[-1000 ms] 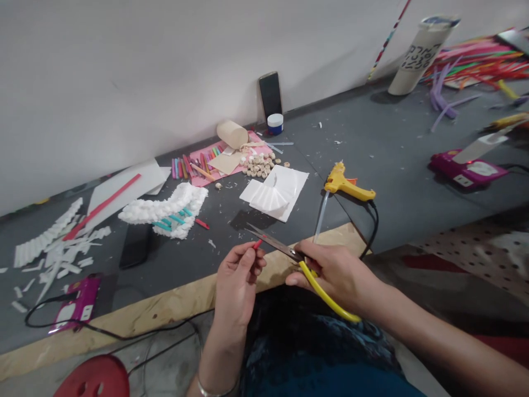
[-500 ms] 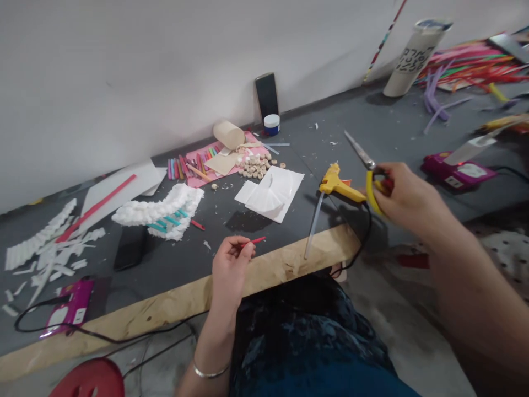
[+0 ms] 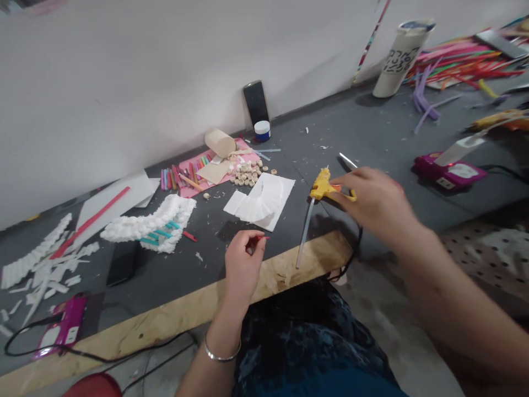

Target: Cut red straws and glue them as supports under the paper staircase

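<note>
My left hand [image 3: 243, 262] is closed in a pinch near the wooden table edge. Between its fingertips is a thin red stick [image 3: 262, 237], mostly hidden by the fingers. My right hand [image 3: 367, 198] is closed round the handle of a yellow hot glue gun [image 3: 321, 186], which lies on the dark table. A translucent glue stick [image 3: 305, 234] sticks out of the gun and reaches over the edge. Behind my right hand, the blades of the scissors [image 3: 347, 161] show; their handles are hidden. White pleated paper [image 3: 268, 201] lies between both hands.
A fluffy white piece with teal sticks [image 3: 151, 220] sits left, near a dark phone [image 3: 123, 262]. Small wooden beads [image 3: 247, 174] and coloured sticks lie behind. Magenta power boxes [image 3: 448, 172] with cables flank the workspace. A tall white tumbler [image 3: 400, 60] stands back right.
My right hand has let go of the scissors, now on the table, and taken hold of the glue gun's handle. My left hand has moved slightly right with the red stick.
</note>
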`<state>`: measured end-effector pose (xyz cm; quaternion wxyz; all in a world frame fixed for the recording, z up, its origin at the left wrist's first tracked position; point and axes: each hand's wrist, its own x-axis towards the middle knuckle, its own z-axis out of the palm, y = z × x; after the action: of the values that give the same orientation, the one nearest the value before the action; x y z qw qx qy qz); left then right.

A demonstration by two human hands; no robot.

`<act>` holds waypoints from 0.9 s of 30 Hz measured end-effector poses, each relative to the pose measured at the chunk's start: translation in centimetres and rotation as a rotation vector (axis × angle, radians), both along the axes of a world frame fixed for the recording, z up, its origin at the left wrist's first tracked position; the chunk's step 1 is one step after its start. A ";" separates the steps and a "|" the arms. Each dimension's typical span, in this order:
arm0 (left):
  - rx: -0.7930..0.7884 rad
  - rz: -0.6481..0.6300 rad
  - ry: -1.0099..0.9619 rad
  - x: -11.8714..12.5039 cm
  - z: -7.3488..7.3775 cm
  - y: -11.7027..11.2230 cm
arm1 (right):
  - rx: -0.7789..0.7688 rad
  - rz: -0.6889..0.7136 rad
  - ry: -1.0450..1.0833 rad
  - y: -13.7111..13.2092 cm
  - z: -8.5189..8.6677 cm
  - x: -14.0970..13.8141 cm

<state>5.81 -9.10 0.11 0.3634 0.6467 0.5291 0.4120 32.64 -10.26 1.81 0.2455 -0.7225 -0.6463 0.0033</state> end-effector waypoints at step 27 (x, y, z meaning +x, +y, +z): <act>-0.160 0.081 -0.255 -1.0 -2.6 0.4 | -0.052 0.241 0.587 2.2 -5.5 -11.2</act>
<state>4.83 -8.72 -2.44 0.4612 0.5362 0.5356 0.4616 21.44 -8.02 -3.66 0.4007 -0.6151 -0.6284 0.2574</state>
